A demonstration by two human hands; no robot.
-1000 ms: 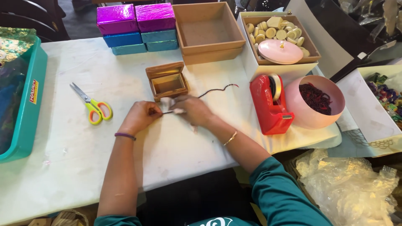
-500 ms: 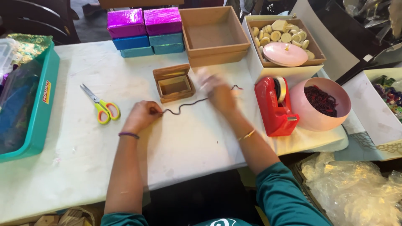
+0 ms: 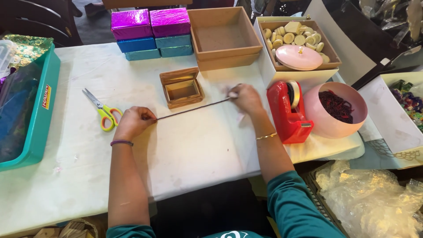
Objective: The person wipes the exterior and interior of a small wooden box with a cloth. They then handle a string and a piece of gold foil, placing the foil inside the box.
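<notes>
we see our left hand (image 3: 132,122) curled into a loose fist, pinching one end of a dark cord (image 3: 194,107). our right hand (image 3: 246,98) is closed on the other end, so the cord runs taut between them just above the white surface (image 3: 198,150). both forearms reach forward, spread apart. a small wooden box (image 3: 181,87) sits just beyond the cord, yellow-handled scissors (image 3: 102,110) just left of our left hand.

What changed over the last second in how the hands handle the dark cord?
The hands moved apart: a second ago both were bunched together over the cord; now the left hand pinches one end and the right hand has pulled the other end rightward, so the dark cord is stretched straight and taut instead of curled. The small wooden box, scissors and red tape dispenser stayed put.
</notes>
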